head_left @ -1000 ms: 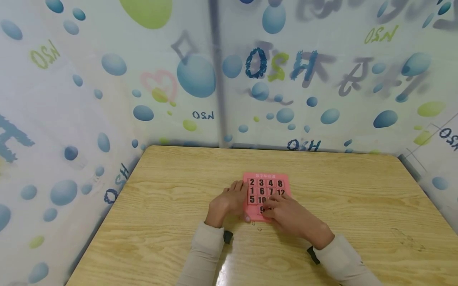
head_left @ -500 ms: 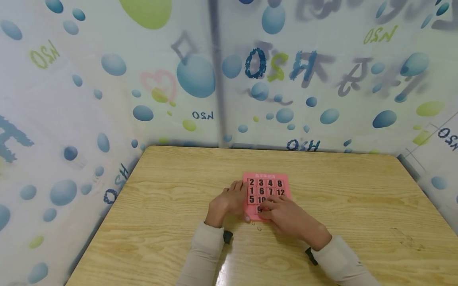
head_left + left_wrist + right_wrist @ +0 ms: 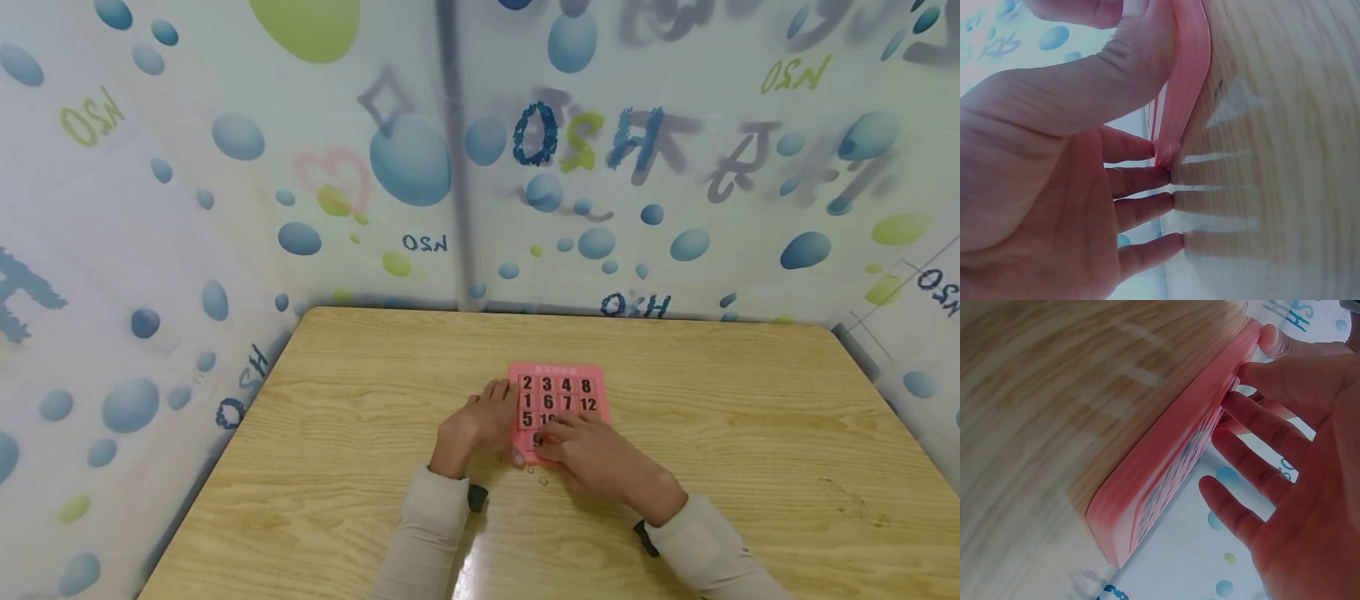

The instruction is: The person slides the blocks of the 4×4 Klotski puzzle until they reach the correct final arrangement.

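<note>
A pink sliding number puzzle (image 3: 557, 371) lies flat on the wooden table, its tiles bearing black numerals. The top row reads 2, 3, 4, 8. My left hand (image 3: 491, 419) rests against its left side; in the left wrist view the straight, spread fingers (image 3: 1141, 209) touch the table and the frame's edge (image 3: 1188, 81), the thumb lying along the frame. Over the lower right tiles reaches my right hand (image 3: 596, 452), its fingertips on the bottom row beside the 9 tile (image 3: 536, 439). Its fingers (image 3: 1260, 469) look extended in the right wrist view. Several lower tiles are hidden beneath it.
The light wooden table (image 3: 360, 367) extends around the puzzle on all sides. Behind it and to the left stand walls (image 3: 337, 275) covered in printed blue and green drops. Small marks (image 3: 537, 475) show on the wood just in front of the puzzle.
The 9 tile has slid left along the bottom row into the corner area, with my right hand moving left with it. My left hand stays in place.
</note>
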`<state>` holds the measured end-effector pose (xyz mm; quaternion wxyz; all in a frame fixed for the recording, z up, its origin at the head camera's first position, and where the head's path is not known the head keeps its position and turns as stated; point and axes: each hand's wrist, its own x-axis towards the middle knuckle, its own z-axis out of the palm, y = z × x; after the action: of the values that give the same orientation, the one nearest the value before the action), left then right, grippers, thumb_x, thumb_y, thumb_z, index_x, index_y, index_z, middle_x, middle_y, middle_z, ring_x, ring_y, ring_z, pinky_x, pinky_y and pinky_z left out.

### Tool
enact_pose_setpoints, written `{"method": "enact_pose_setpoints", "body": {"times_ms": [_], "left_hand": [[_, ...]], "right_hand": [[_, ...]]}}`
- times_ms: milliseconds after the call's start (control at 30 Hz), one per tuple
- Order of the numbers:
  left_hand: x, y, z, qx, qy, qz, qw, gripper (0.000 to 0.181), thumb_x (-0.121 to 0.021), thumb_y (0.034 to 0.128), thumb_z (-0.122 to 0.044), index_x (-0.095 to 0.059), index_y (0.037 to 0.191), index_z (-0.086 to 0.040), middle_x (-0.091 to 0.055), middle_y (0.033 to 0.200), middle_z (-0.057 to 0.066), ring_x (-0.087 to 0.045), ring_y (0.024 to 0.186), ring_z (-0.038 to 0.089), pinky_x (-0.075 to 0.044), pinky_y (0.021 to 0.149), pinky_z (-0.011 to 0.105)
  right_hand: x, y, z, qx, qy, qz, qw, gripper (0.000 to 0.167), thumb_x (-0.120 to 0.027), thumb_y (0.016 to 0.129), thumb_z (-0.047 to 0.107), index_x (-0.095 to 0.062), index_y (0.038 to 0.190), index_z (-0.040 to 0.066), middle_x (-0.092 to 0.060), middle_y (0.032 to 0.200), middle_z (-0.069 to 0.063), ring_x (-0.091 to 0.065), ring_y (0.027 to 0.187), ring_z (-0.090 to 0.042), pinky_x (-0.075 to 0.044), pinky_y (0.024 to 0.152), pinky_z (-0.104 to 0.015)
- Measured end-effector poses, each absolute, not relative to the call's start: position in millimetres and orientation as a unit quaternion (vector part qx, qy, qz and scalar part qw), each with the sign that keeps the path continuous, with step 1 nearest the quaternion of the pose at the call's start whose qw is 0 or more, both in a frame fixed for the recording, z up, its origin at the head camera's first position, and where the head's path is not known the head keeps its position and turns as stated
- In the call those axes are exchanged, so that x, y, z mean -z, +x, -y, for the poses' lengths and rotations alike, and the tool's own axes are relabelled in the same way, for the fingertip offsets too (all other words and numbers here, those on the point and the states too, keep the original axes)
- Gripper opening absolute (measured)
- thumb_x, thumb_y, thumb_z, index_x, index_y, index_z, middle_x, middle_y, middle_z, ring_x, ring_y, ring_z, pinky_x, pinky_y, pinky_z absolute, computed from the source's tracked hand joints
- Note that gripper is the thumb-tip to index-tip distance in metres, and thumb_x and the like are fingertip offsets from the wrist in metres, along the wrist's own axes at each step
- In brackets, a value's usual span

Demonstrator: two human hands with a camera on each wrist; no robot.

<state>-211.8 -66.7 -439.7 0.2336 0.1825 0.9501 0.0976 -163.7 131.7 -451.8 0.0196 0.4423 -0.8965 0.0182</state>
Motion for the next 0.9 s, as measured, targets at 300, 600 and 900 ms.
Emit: {"method": "enact_pose_setpoints", "body": {"times_ms": [300, 600, 900], "left_hand": [[439.8, -211.4, 67.0, -0.093, 0.186, -0.95, 0.234, 0.117, -0.083, 0.0731, -0.048, -0.016, 0.159, -0.006, -0.015, 0.165, 0.012, -0.014, 0.153, 0.028, -0.022, 0.122, 0.047], [440.3, -210.3, 67.6, -0.091, 0.187, -0.951, 0.229, 0.118, -0.084, 0.0718, -0.049, -0.017, 0.159, -0.006, -0.016, 0.165, 0.013, -0.015, 0.153, 0.029, -0.023, 0.122, 0.047], [439.9, -208.6, 69.4, -0.106, 0.187, -0.949, 0.228, 0.118, -0.084, 0.0735, -0.047, -0.014, 0.159, -0.006, -0.012, 0.166, 0.013, -0.012, 0.153, 0.028, -0.021, 0.122, 0.046]], "right_hand": [[450.8, -162.7, -126.4, -0.011, 0.438, 0.899, 0.006, 0.026, -0.058, 0.1, 0.024, -0.071, 0.123, 0.022, -0.064, 0.13, -0.001, -0.055, 0.125, -0.026, -0.042, 0.108, -0.05], [450.0, -162.5, -121.4, -0.006, 0.447, 0.895, 0.012, 0.026, -0.058, 0.1, 0.024, -0.071, 0.123, 0.023, -0.065, 0.129, -0.001, -0.057, 0.123, -0.026, -0.044, 0.106, -0.051], [448.2, -161.2, -132.0, -0.05, 0.428, 0.902, 0.006, 0.029, -0.057, 0.101, 0.024, -0.068, 0.127, 0.02, -0.063, 0.134, -0.002, -0.055, 0.127, -0.029, -0.042, 0.108, -0.052]]}}
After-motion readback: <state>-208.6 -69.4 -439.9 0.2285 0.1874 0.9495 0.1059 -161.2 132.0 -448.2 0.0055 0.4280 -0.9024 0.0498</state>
